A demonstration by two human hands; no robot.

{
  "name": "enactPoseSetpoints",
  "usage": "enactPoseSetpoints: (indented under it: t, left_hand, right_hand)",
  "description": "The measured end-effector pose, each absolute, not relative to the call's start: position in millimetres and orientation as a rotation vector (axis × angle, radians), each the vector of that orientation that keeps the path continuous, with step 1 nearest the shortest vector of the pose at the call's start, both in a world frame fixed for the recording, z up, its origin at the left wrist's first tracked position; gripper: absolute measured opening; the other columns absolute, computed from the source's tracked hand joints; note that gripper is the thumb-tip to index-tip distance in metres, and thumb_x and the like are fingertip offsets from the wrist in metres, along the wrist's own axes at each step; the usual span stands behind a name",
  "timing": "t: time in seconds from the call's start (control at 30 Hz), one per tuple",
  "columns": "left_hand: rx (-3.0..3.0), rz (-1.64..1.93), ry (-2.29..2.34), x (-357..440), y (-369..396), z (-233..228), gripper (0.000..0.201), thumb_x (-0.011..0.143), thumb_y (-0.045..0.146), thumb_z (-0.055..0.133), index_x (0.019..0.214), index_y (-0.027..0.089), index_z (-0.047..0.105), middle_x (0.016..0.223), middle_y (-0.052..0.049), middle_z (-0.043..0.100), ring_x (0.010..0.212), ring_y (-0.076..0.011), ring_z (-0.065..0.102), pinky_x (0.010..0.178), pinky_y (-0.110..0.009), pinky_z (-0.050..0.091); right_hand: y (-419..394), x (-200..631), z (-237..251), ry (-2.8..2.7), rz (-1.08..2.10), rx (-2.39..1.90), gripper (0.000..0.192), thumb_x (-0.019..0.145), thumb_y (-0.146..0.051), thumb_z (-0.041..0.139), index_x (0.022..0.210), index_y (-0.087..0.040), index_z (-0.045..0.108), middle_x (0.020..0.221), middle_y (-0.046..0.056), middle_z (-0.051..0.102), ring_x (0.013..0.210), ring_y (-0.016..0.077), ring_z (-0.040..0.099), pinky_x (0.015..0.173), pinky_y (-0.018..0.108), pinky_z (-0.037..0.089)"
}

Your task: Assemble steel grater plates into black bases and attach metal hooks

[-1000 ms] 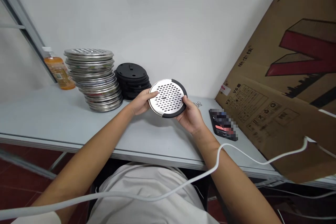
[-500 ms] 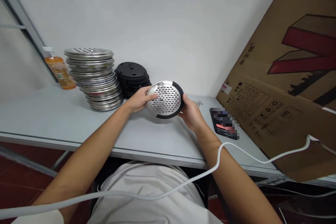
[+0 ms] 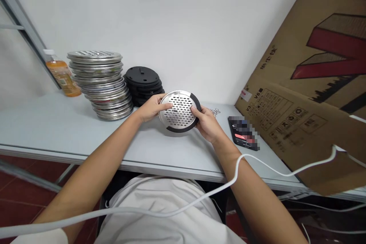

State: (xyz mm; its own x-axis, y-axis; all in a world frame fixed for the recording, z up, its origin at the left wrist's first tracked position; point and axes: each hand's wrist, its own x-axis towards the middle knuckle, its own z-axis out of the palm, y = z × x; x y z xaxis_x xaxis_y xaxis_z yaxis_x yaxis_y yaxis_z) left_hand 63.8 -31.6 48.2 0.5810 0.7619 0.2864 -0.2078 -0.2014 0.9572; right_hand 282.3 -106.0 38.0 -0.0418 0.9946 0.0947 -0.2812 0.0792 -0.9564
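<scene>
Leaning against the wall on the right is a big cardboard sheet [image 3: 309, 84], printed with red and black shapes, its lower edge resting on the grey table [image 3: 57, 129]. The table runs across the room under a plain white wall. At its back left stands a tilting stack of steel discs [image 3: 100, 84], and just beside that, to the right, a lower stack of black discs [image 3: 143, 84]. An orange bottle [image 3: 61, 74] with a white cap sits further left, near a slanted metal bar. A white cable [image 3: 171, 209] sweeps across the person's lap and over the right forearm. A dark phone [image 3: 243, 133] lies on the table by the foot of the cardboard, and a small bunch of rings [image 3: 214, 111] lies between it and the hands.

Both arms stretch out over the table. Between the hands is a round slotted steel disc [image 3: 178, 108] seated in a black ring, held tilted just above the tabletop, in front of the black stack. The left hand [image 3: 150, 109] grips its left edge, thumb lying on the steel face. The right hand [image 3: 207, 124] grips the right edge, thumb pressed on the black rim, fingers curled beneath.
</scene>
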Motion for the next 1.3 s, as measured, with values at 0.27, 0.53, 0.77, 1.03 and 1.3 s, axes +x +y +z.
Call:
enactPoseSetpoints:
  t: [0.27, 0.53, 0.77, 1.03, 1.3]
  left_hand:
    - [1.600, 0.962, 0.484, 64, -31, 48, 0.057, 0.077, 0.033, 0.082, 0.127, 0.011, 0.064, 0.113, -0.015, 0.073, 0.102, -0.0255, 0.069, 0.090, -0.035, 0.053]
    - [1.722, 0.985, 0.494, 61, -29, 50, 0.058, 0.075, 0.032, 0.083, 0.127, 0.012, 0.065, 0.118, -0.014, 0.072, 0.106, -0.0257, 0.068, 0.095, -0.035, 0.052]
    - [1.972, 0.835, 0.575, 56, -33, 57, 0.058, 0.066, 0.032, 0.087, 0.118, 0.011, 0.073, 0.109, -0.014, 0.075, 0.099, -0.0288, 0.070, 0.088, -0.038, 0.056]
    - [2.108, 0.622, 0.454, 59, -40, 55, 0.092, 0.063, 0.027, 0.089, 0.146, 0.021, 0.050, 0.133, -0.015, 0.064, 0.125, -0.0315, 0.060, 0.101, -0.040, 0.049]
    - [2.442, 0.317, 0.415, 64, -36, 47, 0.090, 0.065, 0.033, 0.087, 0.147, 0.031, 0.049, 0.154, -0.006, 0.046, 0.141, -0.0292, 0.043, 0.118, -0.039, 0.031]
  right_hand:
    - [-105, 283, 36, -1.081, 1.336, -0.848, 0.044, 0.071, -0.046, 0.082, 0.105, -0.023, 0.067, 0.106, 0.004, 0.074, 0.095, 0.0227, 0.067, 0.075, 0.033, 0.054]
    - [-103, 289, 37, -1.168, 1.313, -0.854, 0.046, 0.069, -0.041, 0.083, 0.108, -0.027, 0.065, 0.101, 0.000, 0.071, 0.089, 0.0182, 0.064, 0.080, 0.033, 0.052]
    - [-93, 306, 28, -1.687, 0.908, -1.031, 0.031, 0.066, -0.023, 0.078, 0.074, -0.020, 0.048, 0.066, -0.007, 0.050, 0.064, 0.0106, 0.046, 0.062, 0.025, 0.036]
    - [-93, 315, 27, -2.039, 0.617, -1.134, 0.017, 0.070, -0.018, 0.064, 0.079, -0.020, 0.050, 0.074, -0.004, 0.055, 0.069, 0.0139, 0.048, 0.065, 0.025, 0.036]
    - [-89, 322, 20, -2.140, 0.464, -1.087, 0.034, 0.064, -0.004, 0.052, 0.094, -0.019, 0.060, 0.099, 0.005, 0.063, 0.095, 0.0219, 0.058, 0.087, 0.034, 0.044]
